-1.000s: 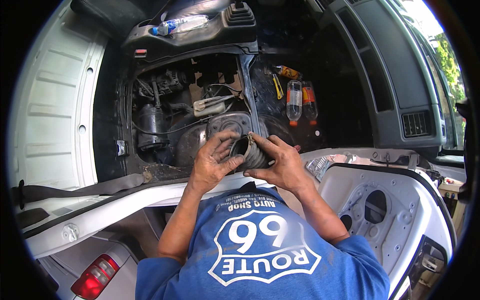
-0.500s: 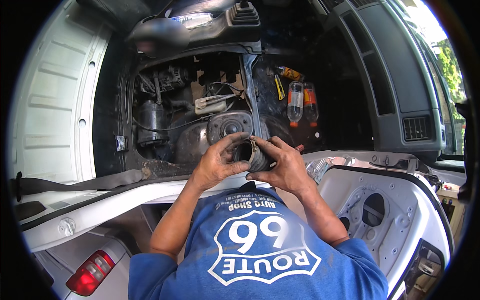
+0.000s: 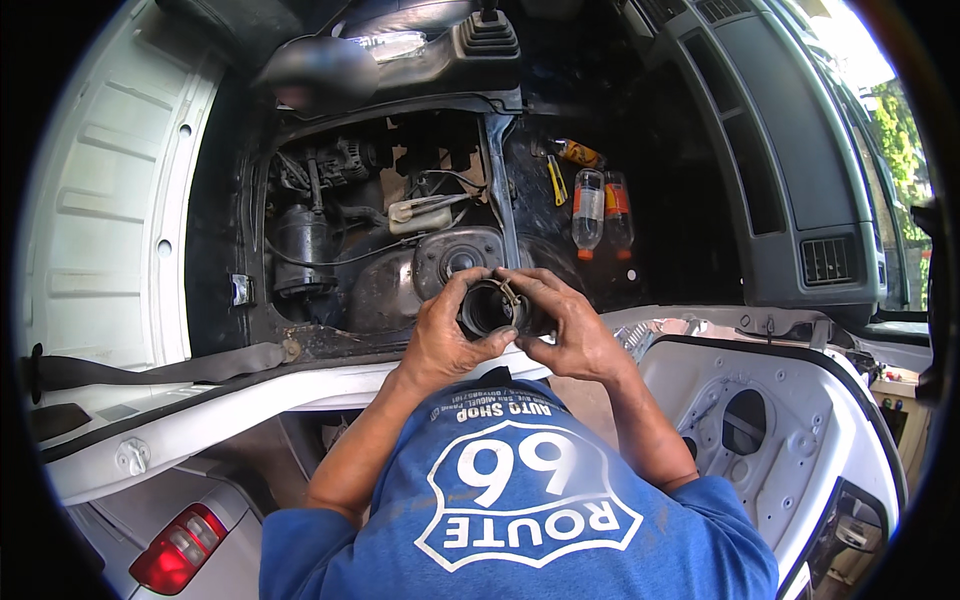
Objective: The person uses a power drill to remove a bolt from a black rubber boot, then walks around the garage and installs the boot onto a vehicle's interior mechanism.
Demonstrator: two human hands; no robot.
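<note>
Between both hands, in front of my chest, is a short black rubber hose (image 3: 472, 318) with its round open end facing up. A metal hose clamp (image 3: 513, 295) sits around it near the right side of the opening. My left hand (image 3: 442, 335) grips the hose from the left, thumb at the lower rim and fingers at the far side. My right hand (image 3: 572, 325) wraps the right side, its fingertips by the clamp and its thumb below. The fingers hide part of the hose. Just beyond the hands lies the round metal mount (image 3: 461, 258) of the open engine bay.
The engine bay (image 3: 340, 225) opens ahead in the vehicle floor. Right of it on the floor lie a yellow cutter knife (image 3: 557, 180), two clear bottles (image 3: 588, 215) and an orange-labelled bottle (image 3: 580, 152). An open white door (image 3: 790, 430) stands at the right, a seat belt (image 3: 180, 370) at the left.
The hose has turned so that its opening faces up more fully. Both hands have shifted their grip slightly around it, the right fingers now closer to the clamp.
</note>
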